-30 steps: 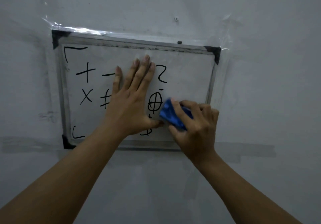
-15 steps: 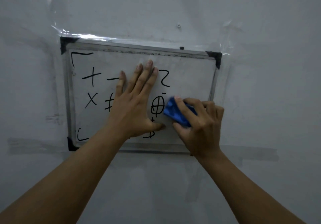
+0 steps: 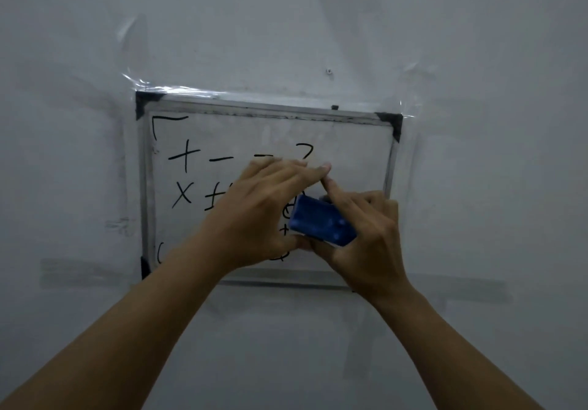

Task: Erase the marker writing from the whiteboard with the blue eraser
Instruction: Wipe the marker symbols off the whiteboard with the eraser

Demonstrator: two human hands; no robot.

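Observation:
A small whiteboard (image 3: 353, 155) with a silver frame and black corners is taped to the wall. Black marker writing (image 3: 184, 158) covers its left and middle: a plus, dashes, a cross, a hash and a corner bracket. My right hand (image 3: 369, 237) grips the blue eraser (image 3: 321, 221) at the board's lower right, thumb under it, index finger stretched up and left. My left hand (image 3: 264, 209) lies across the board's middle, fingers straight and pointing right. Its fingertips meet my right index fingertip, and its thumb sits by the eraser's lower edge. The symbols under both hands are mostly hidden.
Clear tape (image 3: 191, 91) runs along the board's top edge and shines. A small screw (image 3: 329, 71) sits in the grey wall (image 3: 477, 59) above the board. Grey tape strips (image 3: 82, 269) run along the wall at the board's bottom edge.
My left hand has turned from flat with fingers up to fingers pointing right, above the eraser. The eraser has tilted so its blue back faces me. My right index finger has straightened.

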